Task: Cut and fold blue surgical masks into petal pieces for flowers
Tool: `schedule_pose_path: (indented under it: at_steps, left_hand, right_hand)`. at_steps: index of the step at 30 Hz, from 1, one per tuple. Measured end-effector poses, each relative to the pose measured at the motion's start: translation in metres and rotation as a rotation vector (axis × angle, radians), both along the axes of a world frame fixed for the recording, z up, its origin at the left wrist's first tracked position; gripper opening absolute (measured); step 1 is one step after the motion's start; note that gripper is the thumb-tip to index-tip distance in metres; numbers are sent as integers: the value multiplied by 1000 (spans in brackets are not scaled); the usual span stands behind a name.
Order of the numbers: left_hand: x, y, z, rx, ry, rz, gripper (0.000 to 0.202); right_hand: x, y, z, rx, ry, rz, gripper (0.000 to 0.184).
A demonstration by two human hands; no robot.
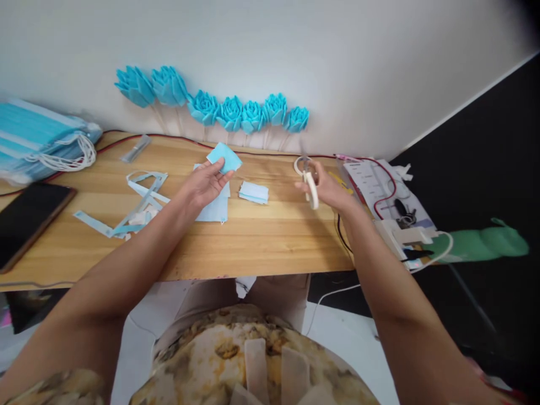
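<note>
My left hand (208, 183) pinches a small blue piece of face mask fabric (225, 158) between thumb and fingers, held above the table. Under that hand lies a larger flat light blue sheet (216, 208), partly covered by my wrist. A small folded blue-and-white piece (253, 192) rests on the wood between my hands. My right hand (324, 183) is closed around the white handles of a pair of scissors (311, 188), whose blurred blades point up and away toward the wall. The scissors are apart from the blue fabric.
Several blue fabric flowers (231, 112) on stems lean against the wall. Cut strips (143, 197) lie left of my hand, beside a phone (31, 219) and a bagged stack of masks (42, 140). At right are a paper sheet (367, 177), keys (405, 214), a power strip (390, 236) and cables.
</note>
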State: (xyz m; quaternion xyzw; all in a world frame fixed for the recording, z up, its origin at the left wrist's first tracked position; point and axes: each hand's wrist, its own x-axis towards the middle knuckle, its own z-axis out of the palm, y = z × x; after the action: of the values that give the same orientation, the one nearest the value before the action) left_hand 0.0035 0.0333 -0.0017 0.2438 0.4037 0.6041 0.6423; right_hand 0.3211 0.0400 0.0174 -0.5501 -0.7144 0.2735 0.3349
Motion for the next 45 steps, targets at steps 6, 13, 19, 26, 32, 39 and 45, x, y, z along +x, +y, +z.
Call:
schedule_pose_path:
  at_steps: [6,13,19,26,32,39,45]
  left_hand:
    - [1,-5,13,-98,-205,40,28]
    - [1,-5,16,-157,-230,77,28]
    - [0,-3,17,-158,-244,134,34]
    - [1,-5,14,-135,-232,120,32]
    - [2,-5,13,-135,-217,98,30]
    - [6,-10,13,-80,-158,-23,27]
    - [10,-12,6,-31,-101,-106,27]
  right_hand:
    - [-60,-16,39,-481,785,292,57]
    - [-100,-30,12,-799,927,531,52]
    - [-99,-39,-9,-860,903,721,50]
    - [-101,-41,-10,-888,821,682,57]
    - [-103,-42,-11,-913,800,665,58]
    - [-103,-41,-15,-903,781,649,62]
    - [-105,-42,-12,-844,862,556,59]
